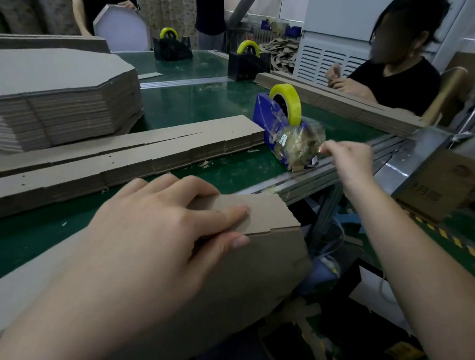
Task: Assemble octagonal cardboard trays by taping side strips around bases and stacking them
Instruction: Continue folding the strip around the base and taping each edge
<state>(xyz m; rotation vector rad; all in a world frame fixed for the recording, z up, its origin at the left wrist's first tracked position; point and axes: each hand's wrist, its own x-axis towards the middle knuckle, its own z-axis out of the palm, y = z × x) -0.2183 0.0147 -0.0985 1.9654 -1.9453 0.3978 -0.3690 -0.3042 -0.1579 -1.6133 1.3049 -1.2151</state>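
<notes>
**Strip held on tray while tape is fetched**

The tray (250, 271) is at 6 o'clock, tipped over the near edge of the surface (208, 104) and against the person's body. It is judged to be set there so the side faces up for taping. A strip (259, 211) is seen wrapped round it, with a notched edge showing under the fingers.

The left hand (168, 225) is laid flat on the strip, fingers straight and slightly spread, thumb along the lower edge. It presses rather than grips, probably to stop the strip springing open before tape is applied.

The right hand (345, 158) is stretched out to 1 o'clock, to the front end of the blue dispenser (262, 115). Thumb and forefinger are pinched together there, the other fingers curled. An end of tape (285, 103) is judged to be between them; the clear film cannot be made out. The dispenser's front is caked with old tape scraps.

The dispenser is kept within one arm's reach, so the tray need not be let go.

Flat bases (50, 89) are stacked at 10 o'clock, and spare strips (117, 153) are piled between that stack and the tray. Both are untouched. No finished stack is in view.

Step judged: tape pull, seam not yet taped.
</notes>
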